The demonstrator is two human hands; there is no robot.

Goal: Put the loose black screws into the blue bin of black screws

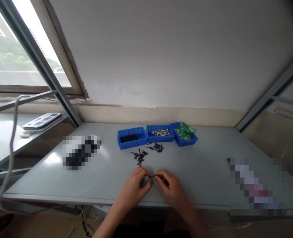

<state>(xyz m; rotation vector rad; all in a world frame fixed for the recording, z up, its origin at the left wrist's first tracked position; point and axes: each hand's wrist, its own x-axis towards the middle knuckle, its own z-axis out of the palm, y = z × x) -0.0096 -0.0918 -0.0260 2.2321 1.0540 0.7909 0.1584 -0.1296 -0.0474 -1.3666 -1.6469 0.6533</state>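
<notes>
The fingers of the left hand (135, 185) and right hand (171, 185) meet almost tip to tip, pinching one small dark piece (153, 176) between them; its long axis seems to run from 9 to 3 o'clock, though the fingertips hide its ends. Just beyond the left knuckles, at 11 o'clock from the held piece, lies the nearer dark heap (140, 156), its slim, screw-like pieces pointing every way; the left hand is clearly the closer one to it. The farther dark heap (157, 147) sits near 12 o'clock. Behind the heaps on the table (101, 181), the left blue tray (133, 144) of dark pieces stands at 11, the middle blue tray (161, 139) of silver pieces (162, 132) just past 12, and the right blue tray (189, 143) of green packets (185, 132) at 1.
</notes>
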